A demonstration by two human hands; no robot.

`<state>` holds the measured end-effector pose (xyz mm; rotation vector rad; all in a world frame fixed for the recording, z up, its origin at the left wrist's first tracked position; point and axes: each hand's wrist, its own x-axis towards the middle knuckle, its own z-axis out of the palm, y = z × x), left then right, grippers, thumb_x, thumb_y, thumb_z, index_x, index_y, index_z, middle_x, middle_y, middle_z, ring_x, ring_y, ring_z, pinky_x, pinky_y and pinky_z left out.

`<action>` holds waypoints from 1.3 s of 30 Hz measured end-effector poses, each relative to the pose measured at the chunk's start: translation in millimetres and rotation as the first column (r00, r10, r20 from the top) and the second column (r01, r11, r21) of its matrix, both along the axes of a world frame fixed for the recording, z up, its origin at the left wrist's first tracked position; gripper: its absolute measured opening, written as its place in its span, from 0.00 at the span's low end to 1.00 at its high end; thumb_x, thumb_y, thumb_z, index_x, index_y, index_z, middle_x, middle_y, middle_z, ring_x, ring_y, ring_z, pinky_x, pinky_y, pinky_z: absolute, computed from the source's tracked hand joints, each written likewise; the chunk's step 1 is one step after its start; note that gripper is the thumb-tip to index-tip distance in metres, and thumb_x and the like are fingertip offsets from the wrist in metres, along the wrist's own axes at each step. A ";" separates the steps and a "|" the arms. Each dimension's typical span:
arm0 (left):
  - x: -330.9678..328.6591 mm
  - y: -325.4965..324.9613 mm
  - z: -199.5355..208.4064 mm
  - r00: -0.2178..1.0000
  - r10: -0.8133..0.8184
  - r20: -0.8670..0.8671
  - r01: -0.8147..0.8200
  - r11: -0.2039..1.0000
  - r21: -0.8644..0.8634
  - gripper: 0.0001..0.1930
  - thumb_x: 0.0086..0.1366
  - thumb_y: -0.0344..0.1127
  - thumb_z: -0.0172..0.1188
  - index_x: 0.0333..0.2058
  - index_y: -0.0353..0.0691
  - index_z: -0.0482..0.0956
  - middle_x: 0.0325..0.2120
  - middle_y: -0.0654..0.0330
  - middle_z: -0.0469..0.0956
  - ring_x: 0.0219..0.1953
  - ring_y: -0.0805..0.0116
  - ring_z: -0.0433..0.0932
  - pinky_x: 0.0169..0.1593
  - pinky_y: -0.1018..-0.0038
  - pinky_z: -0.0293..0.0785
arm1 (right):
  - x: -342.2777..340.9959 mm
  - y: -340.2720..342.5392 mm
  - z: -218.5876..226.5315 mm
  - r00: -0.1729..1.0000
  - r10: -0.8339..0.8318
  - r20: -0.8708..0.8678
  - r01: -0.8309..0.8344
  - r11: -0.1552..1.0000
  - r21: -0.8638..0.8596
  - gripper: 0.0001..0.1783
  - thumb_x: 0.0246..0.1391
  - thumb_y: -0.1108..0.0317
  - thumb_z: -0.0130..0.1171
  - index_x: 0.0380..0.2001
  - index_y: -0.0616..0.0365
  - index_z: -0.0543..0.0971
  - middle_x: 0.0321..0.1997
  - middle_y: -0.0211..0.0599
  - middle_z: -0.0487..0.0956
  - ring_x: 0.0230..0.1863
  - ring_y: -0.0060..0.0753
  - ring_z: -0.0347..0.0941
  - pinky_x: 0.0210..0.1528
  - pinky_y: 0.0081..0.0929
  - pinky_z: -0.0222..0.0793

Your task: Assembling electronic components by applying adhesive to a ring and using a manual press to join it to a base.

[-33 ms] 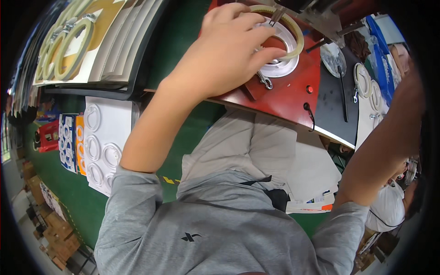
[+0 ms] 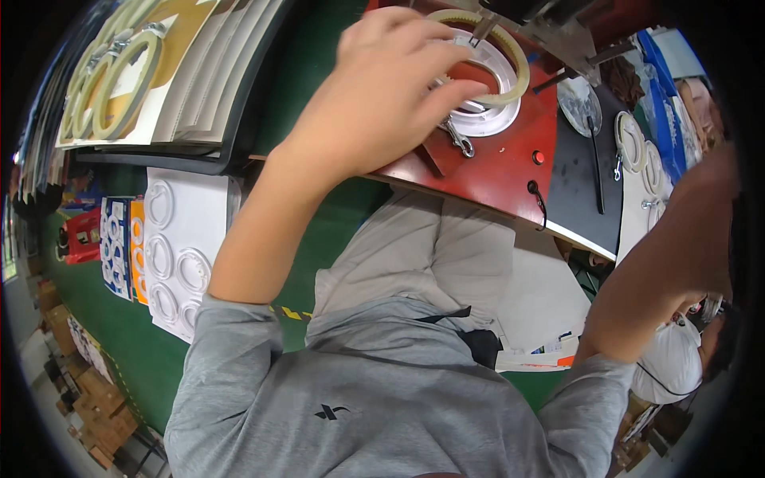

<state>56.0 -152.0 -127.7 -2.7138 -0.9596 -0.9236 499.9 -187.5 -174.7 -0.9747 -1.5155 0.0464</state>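
Note:
My left hand (image 2: 390,92) reaches over the red work surface (image 2: 498,171), its fingers bent but apart and the thumb stretched out. It covers the left side of a cream coiled band (image 2: 521,68), which rests on a white plastic ring (image 2: 496,123). A metal snap clip (image 2: 460,141) lies by the thumb, below the coil. Some fingertips are hidden, and no firm grip shows. Toward the right stretches my right forearm (image 2: 657,263); its hand is lost in the dark rim of the view.
Machine parts with a metal prong (image 2: 480,33) stand above the coil. A red button (image 2: 539,157) sits on the red surface. Further right are a clear round lid (image 2: 579,103), a black stick (image 2: 598,171) and more coiled bands (image 2: 631,142). Cards with coils (image 2: 131,84) stand at left.
My left hand has shifted slightly left, away from the coil's middle, baring more of the metal clip. My right forearm has moved a little. The coil stays in place.

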 end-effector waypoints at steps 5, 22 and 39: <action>-53.4 -8.8 -55.4 0.848 0.111 0.517 0.036 0.963 -0.266 0.11 0.67 0.30 0.65 0.46 0.34 0.83 0.47 0.53 0.82 0.50 0.58 0.80 0.55 0.67 0.74 | -202.9 -108.1 77.9 0.892 -0.223 0.393 0.286 0.952 -0.107 0.15 0.67 0.75 0.56 0.53 0.73 0.78 0.56 0.52 0.81 0.58 0.44 0.78 0.66 0.39 0.69; -59.0 -24.0 -91.8 0.736 0.304 0.605 0.177 0.776 -0.605 0.16 0.71 0.32 0.59 0.54 0.30 0.78 0.49 0.49 0.79 0.52 0.58 0.78 0.59 0.67 0.72 | -192.7 -136.6 41.3 0.631 0.139 0.763 0.501 0.678 -0.538 0.32 0.65 0.54 0.60 0.67 0.59 0.73 0.76 0.45 0.65 0.78 0.58 0.52 0.76 0.52 0.45; -9.7 -28.0 -8.7 0.900 -0.091 0.427 0.210 0.947 -0.241 0.09 0.58 0.23 0.70 0.38 0.38 0.86 0.38 0.56 0.80 0.42 0.62 0.80 0.48 0.69 0.75 | -212.8 -67.0 44.1 0.863 -0.014 0.504 0.185 0.939 -0.291 0.21 0.57 0.76 0.64 0.54 0.56 0.81 0.59 0.40 0.79 0.61 0.47 0.73 0.62 0.40 0.68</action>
